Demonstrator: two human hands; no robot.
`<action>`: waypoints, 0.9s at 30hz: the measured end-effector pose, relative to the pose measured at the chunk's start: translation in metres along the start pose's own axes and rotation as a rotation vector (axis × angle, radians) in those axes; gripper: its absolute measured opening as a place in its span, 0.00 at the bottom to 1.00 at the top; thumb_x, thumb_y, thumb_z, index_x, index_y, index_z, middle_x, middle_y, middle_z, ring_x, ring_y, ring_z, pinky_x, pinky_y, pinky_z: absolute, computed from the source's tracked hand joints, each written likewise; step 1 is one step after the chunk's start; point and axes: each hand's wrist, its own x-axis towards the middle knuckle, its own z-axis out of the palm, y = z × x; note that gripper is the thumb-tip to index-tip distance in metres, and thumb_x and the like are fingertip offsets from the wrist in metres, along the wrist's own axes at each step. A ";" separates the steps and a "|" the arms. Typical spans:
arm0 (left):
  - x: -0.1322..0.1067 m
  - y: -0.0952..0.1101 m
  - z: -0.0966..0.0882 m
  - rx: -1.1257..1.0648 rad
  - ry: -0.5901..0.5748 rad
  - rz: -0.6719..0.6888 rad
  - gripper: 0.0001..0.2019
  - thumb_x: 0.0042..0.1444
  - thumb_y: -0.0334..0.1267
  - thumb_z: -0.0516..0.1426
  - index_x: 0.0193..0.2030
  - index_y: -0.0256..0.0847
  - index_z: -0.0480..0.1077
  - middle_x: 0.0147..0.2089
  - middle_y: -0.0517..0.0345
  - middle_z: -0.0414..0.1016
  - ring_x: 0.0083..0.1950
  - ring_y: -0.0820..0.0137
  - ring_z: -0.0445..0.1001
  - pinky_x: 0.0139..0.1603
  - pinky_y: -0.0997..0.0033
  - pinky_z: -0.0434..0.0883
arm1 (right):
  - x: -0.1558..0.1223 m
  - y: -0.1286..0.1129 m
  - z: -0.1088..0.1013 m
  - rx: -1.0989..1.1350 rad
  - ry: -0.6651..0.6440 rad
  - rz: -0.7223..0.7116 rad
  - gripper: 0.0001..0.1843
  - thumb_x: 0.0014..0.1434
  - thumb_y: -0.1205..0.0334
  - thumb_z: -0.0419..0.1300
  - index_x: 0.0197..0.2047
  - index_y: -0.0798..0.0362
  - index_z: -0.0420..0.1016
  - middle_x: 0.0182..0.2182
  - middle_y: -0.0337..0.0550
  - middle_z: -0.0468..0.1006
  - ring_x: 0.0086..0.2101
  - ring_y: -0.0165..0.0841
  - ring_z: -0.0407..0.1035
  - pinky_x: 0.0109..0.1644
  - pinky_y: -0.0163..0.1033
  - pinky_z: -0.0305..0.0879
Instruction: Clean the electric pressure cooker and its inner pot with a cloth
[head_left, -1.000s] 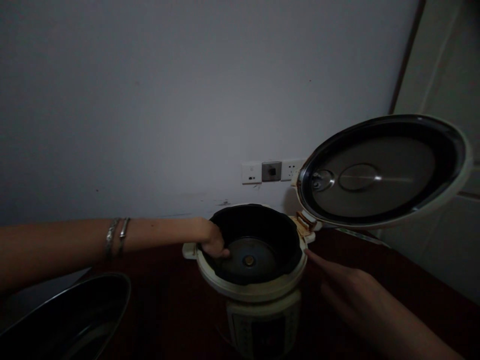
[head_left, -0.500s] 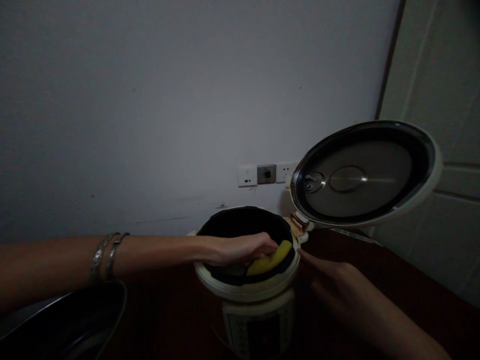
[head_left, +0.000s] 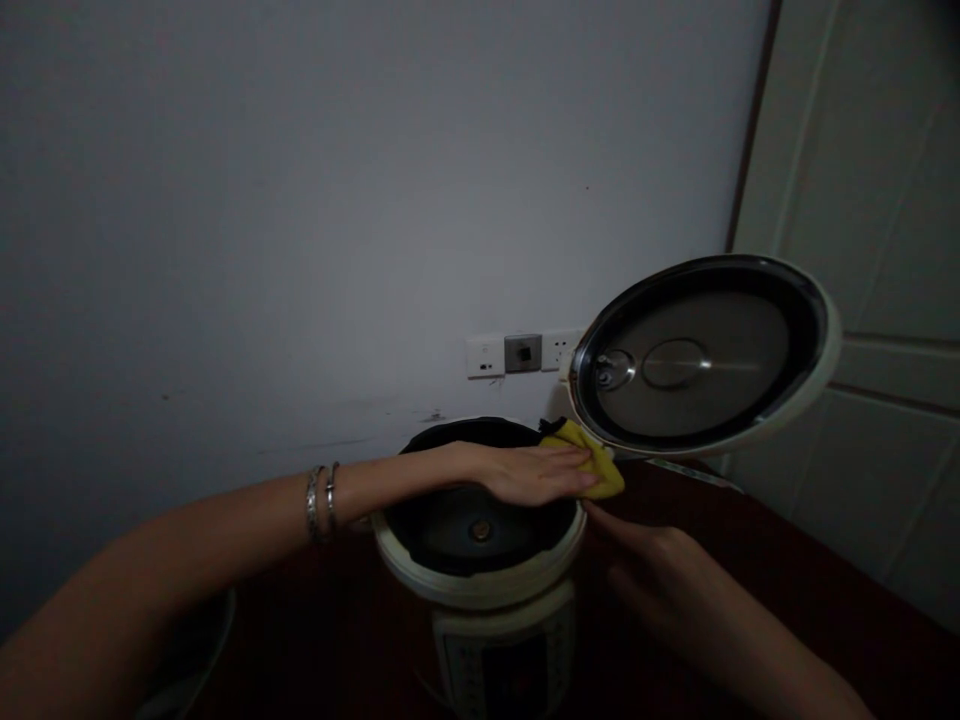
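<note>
An electric pressure cooker (head_left: 480, 592) stands in front of me with its lid (head_left: 709, 355) swung up to the right. Its dark inside shows a small round metal piece (head_left: 481, 529) at the bottom. Across the opening reaches my left hand (head_left: 529, 474), palm down, pressing a yellow cloth (head_left: 606, 474) onto the rim and hinge by the lid. Its fingers lie nearly straight over the cloth. My right hand (head_left: 651, 558) touches the cooker's right outer rim with a stretched fingertip. The other fingers hang lower, in shadow, apart from each other.
Wall sockets (head_left: 523, 354) sit on the pale wall behind the cooker. A dark bowl-like vessel (head_left: 196, 660) is at lower left, partly behind my left forearm. The dark red table (head_left: 750, 540) extends right toward a panelled door (head_left: 862, 300).
My left hand has lifted the yellow cloth out of the cooker's inside and moved it up and right onto the hinge. The bottom inside has come into view. My right hand stays at the rim.
</note>
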 end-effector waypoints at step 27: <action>-0.132 -0.094 0.002 0.417 0.023 -0.343 0.30 0.62 0.40 0.36 0.65 0.17 0.49 0.69 0.35 0.44 0.70 0.60 0.40 0.68 0.61 0.43 | 0.000 -0.004 -0.004 -0.093 -0.110 0.022 0.32 0.56 0.69 0.45 0.65 0.60 0.54 0.48 0.53 0.76 0.46 0.38 0.73 0.49 0.41 0.68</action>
